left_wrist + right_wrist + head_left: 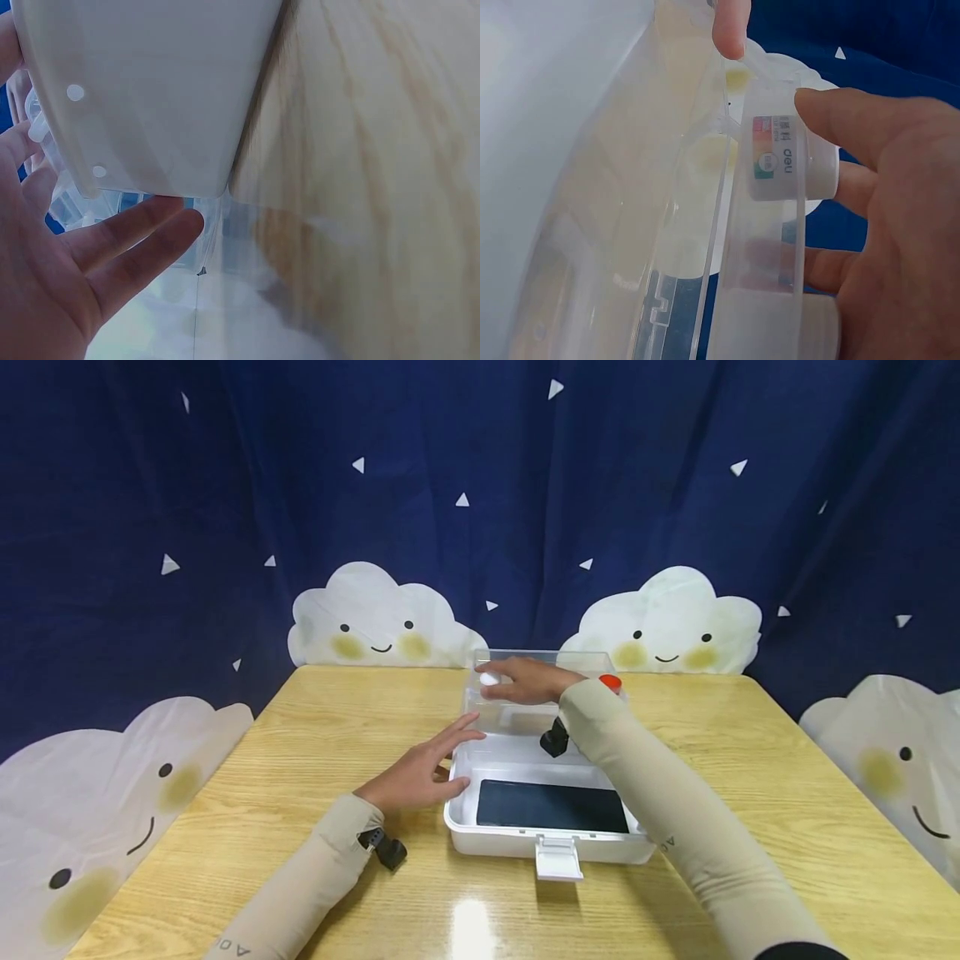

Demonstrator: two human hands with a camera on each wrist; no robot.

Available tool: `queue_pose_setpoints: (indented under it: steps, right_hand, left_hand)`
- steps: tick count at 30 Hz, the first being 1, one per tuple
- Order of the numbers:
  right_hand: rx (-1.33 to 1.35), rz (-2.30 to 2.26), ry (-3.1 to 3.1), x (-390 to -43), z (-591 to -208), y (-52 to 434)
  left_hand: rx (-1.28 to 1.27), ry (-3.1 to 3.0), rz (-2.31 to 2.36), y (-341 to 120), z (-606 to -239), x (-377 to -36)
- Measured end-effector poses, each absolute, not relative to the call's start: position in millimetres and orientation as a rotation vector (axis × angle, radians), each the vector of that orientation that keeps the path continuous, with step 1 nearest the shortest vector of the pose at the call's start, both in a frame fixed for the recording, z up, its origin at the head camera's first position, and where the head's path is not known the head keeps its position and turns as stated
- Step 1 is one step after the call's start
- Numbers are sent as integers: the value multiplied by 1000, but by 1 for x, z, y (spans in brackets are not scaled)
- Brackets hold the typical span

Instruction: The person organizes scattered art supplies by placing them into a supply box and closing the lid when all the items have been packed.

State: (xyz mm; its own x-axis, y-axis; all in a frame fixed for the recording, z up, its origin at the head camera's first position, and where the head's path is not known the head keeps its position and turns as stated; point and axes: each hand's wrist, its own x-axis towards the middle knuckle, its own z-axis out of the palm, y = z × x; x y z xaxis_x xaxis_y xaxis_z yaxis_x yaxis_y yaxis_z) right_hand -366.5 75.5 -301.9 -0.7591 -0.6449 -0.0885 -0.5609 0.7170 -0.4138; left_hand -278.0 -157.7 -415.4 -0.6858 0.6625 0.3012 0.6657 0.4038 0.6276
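Observation:
A white plastic box (459,817) stands open in the middle of the wooden table, its clear lid (542,657) tipped back. A dark flat slab (552,806) lies in the front of the box. My right hand (517,682) reaches over the box to the lid and pinches a small white cylinder (780,161) labelled "deli" between thumb and fingers; it shows as a white spot (489,678) at the fingertips. My left hand (420,768) lies flat on the table with straight fingers (142,229) against the box's left wall (150,90).
A round red piece (611,682) sits by the lid's right side. The box latch (558,859) sticks out toward me. The table (750,752) stretches left and right of the box. Dark blue curtain with cloud shapes (375,618) hangs behind.

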Motion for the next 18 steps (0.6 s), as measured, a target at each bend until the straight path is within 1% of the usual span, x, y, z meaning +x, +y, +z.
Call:
queue_pose_setpoints:
  steps: [18]
  right_hand:
    - [-920, -480, 2709, -364, -298, 73]
  left_hand:
    - [-1226, -2642, -1172, -158, -416, -279]
